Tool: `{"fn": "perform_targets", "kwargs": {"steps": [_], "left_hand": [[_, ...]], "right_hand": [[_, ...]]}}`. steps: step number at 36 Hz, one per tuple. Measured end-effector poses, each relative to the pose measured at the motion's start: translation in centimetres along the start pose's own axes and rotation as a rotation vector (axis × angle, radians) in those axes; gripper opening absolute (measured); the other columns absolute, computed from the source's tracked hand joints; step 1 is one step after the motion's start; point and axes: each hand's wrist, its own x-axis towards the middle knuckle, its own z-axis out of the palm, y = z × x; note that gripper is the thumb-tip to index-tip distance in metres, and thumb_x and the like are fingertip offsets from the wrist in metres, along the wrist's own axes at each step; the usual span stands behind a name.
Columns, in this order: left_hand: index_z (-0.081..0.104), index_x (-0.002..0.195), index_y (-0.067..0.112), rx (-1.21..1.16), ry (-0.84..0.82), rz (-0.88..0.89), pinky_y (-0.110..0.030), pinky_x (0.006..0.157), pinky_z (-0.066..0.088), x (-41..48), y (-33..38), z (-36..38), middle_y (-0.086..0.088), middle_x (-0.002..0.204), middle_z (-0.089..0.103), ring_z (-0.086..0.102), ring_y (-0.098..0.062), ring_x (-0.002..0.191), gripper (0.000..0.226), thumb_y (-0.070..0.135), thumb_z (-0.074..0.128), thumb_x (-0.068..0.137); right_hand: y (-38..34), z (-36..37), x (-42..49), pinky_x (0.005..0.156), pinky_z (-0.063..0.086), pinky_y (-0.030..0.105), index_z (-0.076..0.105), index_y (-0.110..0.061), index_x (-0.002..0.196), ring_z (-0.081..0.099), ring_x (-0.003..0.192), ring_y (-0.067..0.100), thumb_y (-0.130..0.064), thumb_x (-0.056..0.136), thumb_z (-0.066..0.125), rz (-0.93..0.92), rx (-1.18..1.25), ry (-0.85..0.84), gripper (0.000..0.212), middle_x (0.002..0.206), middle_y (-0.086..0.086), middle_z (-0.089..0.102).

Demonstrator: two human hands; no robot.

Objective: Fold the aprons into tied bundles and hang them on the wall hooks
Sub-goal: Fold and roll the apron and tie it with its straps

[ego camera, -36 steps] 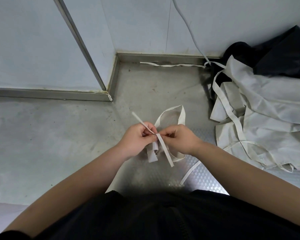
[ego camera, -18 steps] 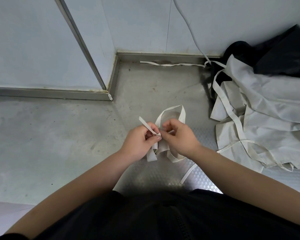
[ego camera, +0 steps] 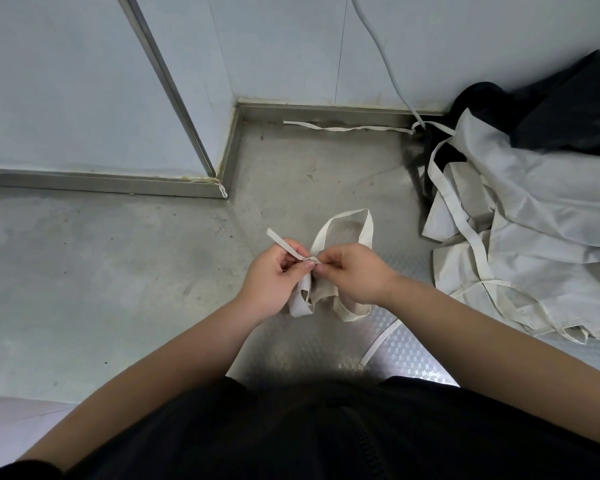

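Pinching the same white strap (ego camera: 313, 260), the left hand (ego camera: 272, 278) and the right hand (ego camera: 359, 277) meet fingertip to fingertip in front of the body, above the floor. Each hand is closed with the thumb against the forefinger on the strap, at a small crossing that looks like a knot in the making. The other fingers are curled in. Both hands are equally near to this point, because it lies just between them.

From the pinch the free end (ego camera: 280, 240) goes up and away over the left hand, so its long axis runs slantwise toward the far left. A wide loop (ego camera: 365, 225) of the same strap stands out on the far side, and shorter folds (ego camera: 302, 304) hang on the near side, under the hands. I judge that tightening asks for a pull on the free end along this slant line while the right hand holds the crossing. Whether apron cloth is rolled inside the folds, I cannot tell.

The floor (ego camera: 101, 271) is grey and dull, with a patterned metal plate (ego camera: 406, 344) near the body. To the right lies a white pile of aprons (ego camera: 541, 244), and a black cloth (ego camera: 568, 112) behind it. One loose strap (ego camera: 343, 128) lies along the metal skirting (ego camera: 326, 110) at the foot of the pale wall (ego camera: 66, 81). No hooks are in view.
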Motion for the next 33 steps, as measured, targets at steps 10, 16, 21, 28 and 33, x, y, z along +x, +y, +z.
{"fn": "perform_targets", "kwargs": {"steps": [10,16,21,28,33], "left_hand": [[0.058,0.082,0.020,0.008,-0.025,-0.036,-0.031,0.077,0.048,0.2,0.0,-0.6,-0.002,0.080,0.065,0.061,-0.017,0.078,0.023,-0.001,0.059,0.089],[0.063,0.081,0.024,0.035,-0.037,-0.035,-0.036,0.081,0.048,0.1,0.3,-0.8,-0.001,0.081,0.066,0.062,-0.017,0.081,0.022,0.004,0.060,0.089],[0.065,0.081,0.018,-0.087,0.038,-0.067,-0.025,0.077,0.049,-0.3,0.5,-0.6,0.006,0.077,0.068,0.063,-0.007,0.074,0.019,0.000,0.062,0.087],[0.072,0.079,0.018,-0.174,0.138,-0.082,-0.026,0.077,0.053,-0.7,0.7,-0.4,0.007,0.078,0.072,0.065,-0.009,0.078,0.017,0.004,0.065,0.086],[0.071,0.078,0.016,-0.167,0.189,-0.092,-0.020,0.069,0.051,-0.9,0.6,-0.4,0.009,0.074,0.071,0.065,-0.006,0.073,0.019,0.003,0.061,0.088]], "right_hand": [[0.5,0.7,-0.5,0.092,0.047,0.027,0.073,-0.012,0.100,0.065,0.097,0.018,0.004,0.084,0.060,-0.119,0.037,0.011,0.026,0.101,0.005,0.071],[0.7,1.3,-0.6,0.075,0.042,0.007,0.074,-0.011,0.103,0.062,0.087,0.008,-0.008,0.090,0.061,-0.234,-0.030,0.219,0.018,0.098,0.001,0.073],[0.8,1.7,-0.5,0.072,0.041,0.008,0.070,-0.014,0.100,0.059,0.080,0.007,-0.017,0.094,0.056,-0.180,0.051,0.244,0.015,0.093,-0.001,0.071],[0.8,1.4,-0.1,0.065,0.040,0.013,0.048,-0.027,0.078,0.049,0.064,0.005,-0.018,0.099,0.046,-0.066,0.277,0.234,0.023,0.071,-0.007,0.052],[0.8,1.7,-0.2,0.079,0.046,0.043,0.051,-0.021,0.078,0.046,0.075,0.021,-0.022,0.100,0.045,0.056,0.573,0.184,0.022,0.076,0.004,0.050]]}}
